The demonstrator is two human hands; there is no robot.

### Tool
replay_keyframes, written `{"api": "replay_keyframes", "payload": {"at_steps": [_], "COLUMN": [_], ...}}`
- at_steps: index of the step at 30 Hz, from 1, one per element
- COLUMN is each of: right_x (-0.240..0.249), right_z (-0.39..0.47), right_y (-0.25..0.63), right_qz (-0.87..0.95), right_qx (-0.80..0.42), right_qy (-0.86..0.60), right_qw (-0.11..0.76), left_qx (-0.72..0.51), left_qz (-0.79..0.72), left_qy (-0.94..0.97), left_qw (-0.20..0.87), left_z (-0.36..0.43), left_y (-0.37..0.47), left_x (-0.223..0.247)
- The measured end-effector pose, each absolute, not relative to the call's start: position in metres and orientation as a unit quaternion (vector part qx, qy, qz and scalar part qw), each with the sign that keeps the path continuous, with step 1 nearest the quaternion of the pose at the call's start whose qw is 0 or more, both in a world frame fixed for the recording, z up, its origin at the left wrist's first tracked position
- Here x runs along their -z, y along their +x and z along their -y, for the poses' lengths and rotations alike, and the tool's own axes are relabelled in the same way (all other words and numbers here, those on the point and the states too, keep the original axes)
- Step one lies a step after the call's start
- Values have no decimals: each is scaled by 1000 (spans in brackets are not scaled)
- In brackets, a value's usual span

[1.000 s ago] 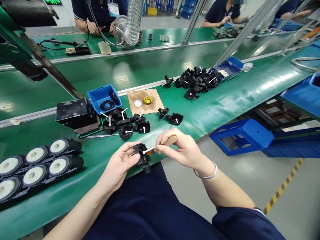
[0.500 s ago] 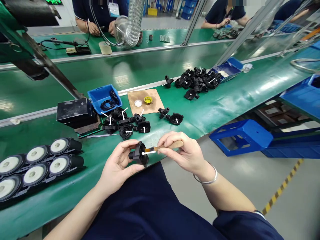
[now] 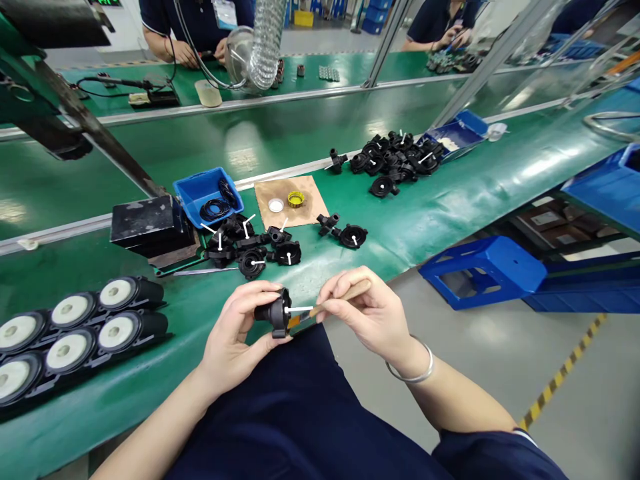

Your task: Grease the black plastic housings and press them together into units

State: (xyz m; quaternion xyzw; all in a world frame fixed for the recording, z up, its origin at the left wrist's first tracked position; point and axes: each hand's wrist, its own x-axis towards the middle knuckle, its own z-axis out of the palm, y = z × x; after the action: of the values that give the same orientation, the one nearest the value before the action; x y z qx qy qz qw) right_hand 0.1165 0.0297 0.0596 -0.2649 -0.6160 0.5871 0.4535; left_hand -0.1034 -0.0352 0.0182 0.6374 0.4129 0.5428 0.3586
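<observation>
Left hand [image 3: 235, 340]: closed around a small round black plastic pump part [image 3: 274, 312], which is held on its side just above the near edge of the green table [image 3: 450, 207], over a dark blue lap.
White pin [image 3: 299, 309]: seen sticking out of the part's face, pointing toward the right hand.
Right hand [image 3: 370, 313]: pinched shut on a slim wooden-handled brush [image 3: 335, 299]; the brush's orange tip is set against the rim of the black part, just below the pin. A silver bangle [image 3: 410, 373] is worn at this wrist.
Beyond the hands: a cluster of like black parts with white pins [image 3: 250, 247] is laid on the table, with two more [image 3: 345, 233] set apart to its right.
Brown paper sheet [image 3: 287, 217]: spread flat behind the cluster, carrying a white cap [image 3: 275, 206] and a yellow cap [image 3: 295, 199] side by side.
Blue plastic bin [image 3: 193, 193]: placed left of the sheet, with black rubber rings [image 3: 215, 210] held inside.
Far right of the table: a larger heap of black parts [image 3: 395, 157] is piled beside a second blue tray [image 3: 467, 127].
Left edge: black housings with white round faces [image 3: 75, 320] are lined up in two rows.
Background: other people are seated at work at a farther table.
</observation>
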Motion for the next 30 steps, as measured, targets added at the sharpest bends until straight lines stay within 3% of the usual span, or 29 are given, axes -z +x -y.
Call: {"api": "replay_keyframes", "payload": {"at_steps": [3, 9, 13, 17, 21, 26, 30], "right_x": [-59, -63, -61, -61, -68, -74, -77], "right_z": [-30, -27, -27, -29, -32, -42, -56], "right_y": [117, 112, 112, 118, 123, 123, 121], "right_qz": [635, 545, 540, 666, 803, 850, 819], "right_qx": [-557, -663, -657, -501, -324, -325, -439], "right_qy": [-261, -255, -276, -309, -252, -160, -95], "right_qw": [466, 445, 449, 459, 433, 383, 357], "left_qx": [-557, -551, -554, -553, -522, -432, -334], "left_qz": [-409, -390, -387, -415, -422, -353, -288], "left_qy": [629, 670, 674, 568, 402, 191, 128], "left_qw": [357, 307, 300, 447, 623, 807, 889], "left_z": [35, 35, 35, 35, 35, 30, 28], "left_y": [-104, -108, -108, -104, -97, -91, -92], "left_x": [-18, -12, -13, -17, -19, -23, -21]}}
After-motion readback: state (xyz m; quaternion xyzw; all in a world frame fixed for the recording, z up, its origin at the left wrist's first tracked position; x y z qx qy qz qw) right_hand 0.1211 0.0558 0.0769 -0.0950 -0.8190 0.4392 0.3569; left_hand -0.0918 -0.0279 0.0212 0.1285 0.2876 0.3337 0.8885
